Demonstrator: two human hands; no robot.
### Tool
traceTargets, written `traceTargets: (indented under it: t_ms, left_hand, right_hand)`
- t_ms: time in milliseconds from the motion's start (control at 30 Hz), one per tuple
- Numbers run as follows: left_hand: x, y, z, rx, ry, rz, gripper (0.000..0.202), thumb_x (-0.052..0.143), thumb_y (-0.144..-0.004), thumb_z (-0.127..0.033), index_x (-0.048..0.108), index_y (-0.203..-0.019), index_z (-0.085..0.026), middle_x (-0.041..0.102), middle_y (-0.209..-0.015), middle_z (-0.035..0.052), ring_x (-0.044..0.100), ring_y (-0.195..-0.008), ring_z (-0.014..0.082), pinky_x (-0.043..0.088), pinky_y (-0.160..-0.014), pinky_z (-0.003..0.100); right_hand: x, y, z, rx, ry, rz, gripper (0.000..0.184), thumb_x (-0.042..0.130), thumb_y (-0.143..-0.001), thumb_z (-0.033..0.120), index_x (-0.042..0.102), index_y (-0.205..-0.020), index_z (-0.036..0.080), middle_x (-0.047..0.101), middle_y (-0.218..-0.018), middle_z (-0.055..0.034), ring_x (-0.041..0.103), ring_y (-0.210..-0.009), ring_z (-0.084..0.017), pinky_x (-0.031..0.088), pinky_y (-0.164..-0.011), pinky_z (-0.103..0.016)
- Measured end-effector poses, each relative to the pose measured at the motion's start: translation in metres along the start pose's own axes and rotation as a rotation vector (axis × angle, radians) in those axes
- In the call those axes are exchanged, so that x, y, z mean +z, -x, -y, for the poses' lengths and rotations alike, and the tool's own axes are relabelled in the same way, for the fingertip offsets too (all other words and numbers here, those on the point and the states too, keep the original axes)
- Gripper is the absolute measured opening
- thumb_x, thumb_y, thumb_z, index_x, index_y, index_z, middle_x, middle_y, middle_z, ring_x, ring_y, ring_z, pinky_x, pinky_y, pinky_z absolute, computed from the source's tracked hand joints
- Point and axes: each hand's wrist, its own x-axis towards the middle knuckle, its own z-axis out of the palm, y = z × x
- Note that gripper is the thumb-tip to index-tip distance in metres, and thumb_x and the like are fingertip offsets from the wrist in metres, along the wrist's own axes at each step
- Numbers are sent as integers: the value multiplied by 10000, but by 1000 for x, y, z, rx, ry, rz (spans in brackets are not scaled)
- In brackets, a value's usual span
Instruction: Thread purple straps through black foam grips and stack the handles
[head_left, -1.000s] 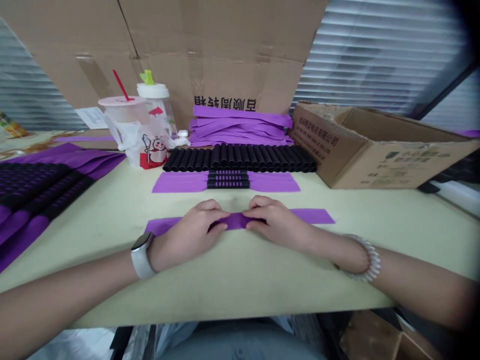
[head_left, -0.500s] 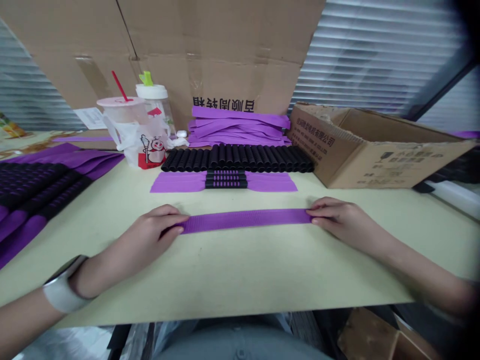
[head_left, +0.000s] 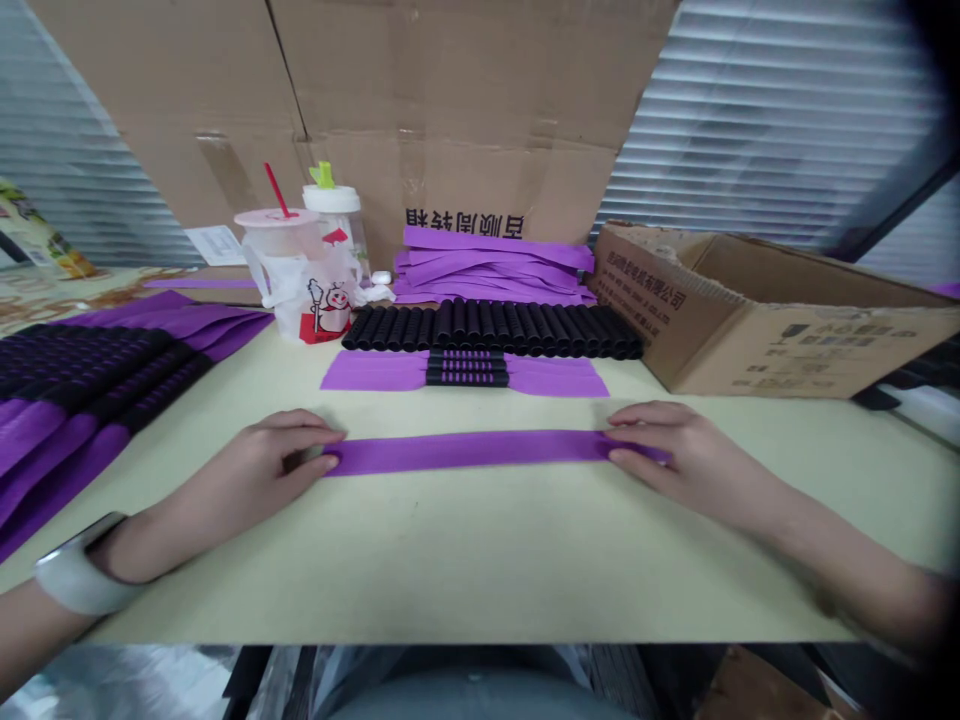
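A long purple strip (head_left: 465,451) lies flat across the pale table (head_left: 480,560) in front of me. My left hand (head_left: 259,470) pinches its left end with curled fingers. My right hand (head_left: 675,455) presses and grips its right end, fingers closed over it. Behind the strip lie several purple strips with black ribbed tubes across their middle (head_left: 466,368). A row of black ribbed tubes (head_left: 491,329) lies behind those, and a stack of purple strips (head_left: 491,265) sits at the back.
A drink cup with a red straw in a plastic bag (head_left: 300,280) and a white-lidded bottle (head_left: 334,215) stand back left. An open cardboard box (head_left: 757,310) sits at right. Purple strips with black tubes (head_left: 82,385) cover the left. Cardboard sheets (head_left: 420,110) lean behind.
My hands slid apart from the strip's middle to its two ends, flattening it. The view shifted slightly down and left.
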Motion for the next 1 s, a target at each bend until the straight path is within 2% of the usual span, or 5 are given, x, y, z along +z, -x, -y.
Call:
traceTargets:
  t_ms: [167,400,533,733,1000]
  left_hand:
    - [19,-33,-50,169,-28,46,285,468,-942,-309,694,-1058,-181,648,-1010,79,614,-938,210,500,-860,348]
    - [40,-71,-111,257,-99,173,257,438,-910,-189,685,-975,-160,611,-867,78,592,-852,238,487,-828,430]
    - [38,-72,-115,260,54,197,317,425,-825,-76,650,-1040,-135,622,-917,82,591,-904,227,480,-863,392]
    - [40,-67,-115,190,122,160,167,530,-859,-217,673,-918,-152,617,-884,71,583,-865,212,486,-821,355]
    - [43,-67,-113,171,213,142,155,566,-860,-199,695,-942,-172,630,-893,59,578,-865,196,485,-814,335]
  right_hand:
    - [0,-35,44,-78,-87,21,200,529,-948,208,722,-974,166,635,-1026,-95,606,-942,-239,497,-858,-409]
    - [18,-82,91,-18,-284,254,51,682,-848,127,722,-877,143,604,-871,-51,583,-821,-179,486,-778,-316]
    - [34,-87,95,-22,-298,294,89,693,-831,130,720,-915,122,593,-881,-66,566,-847,-193,472,-820,-342]
    - [40,-82,97,-46,-307,247,66,661,-841,99,710,-880,118,584,-841,-63,554,-821,-189,468,-779,-331]
    - [43,-83,97,-130,-168,245,57,655,-857,141,701,-885,122,588,-847,-69,561,-838,-217,471,-817,-385]
